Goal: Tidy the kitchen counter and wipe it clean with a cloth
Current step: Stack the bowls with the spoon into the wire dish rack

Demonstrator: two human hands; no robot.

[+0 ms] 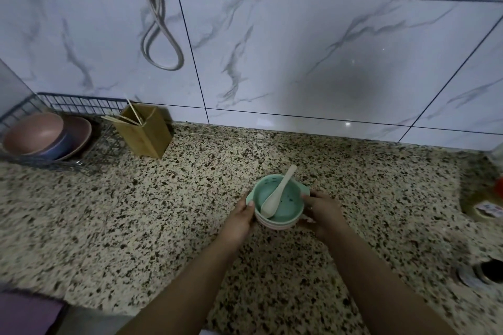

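Two hands, left hand (239, 215) and right hand (319, 212), clasp opposite sides of stacked bowls (277, 204) on the tabletop (163, 212); a loose spoon (277, 193) inside may slide, likely light and breakable.

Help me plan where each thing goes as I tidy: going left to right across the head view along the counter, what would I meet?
Wire rack holding pink bowls → wooden chopstick holder → left hand → green bowl with white spoon → right hand → drain hole at the right edge.
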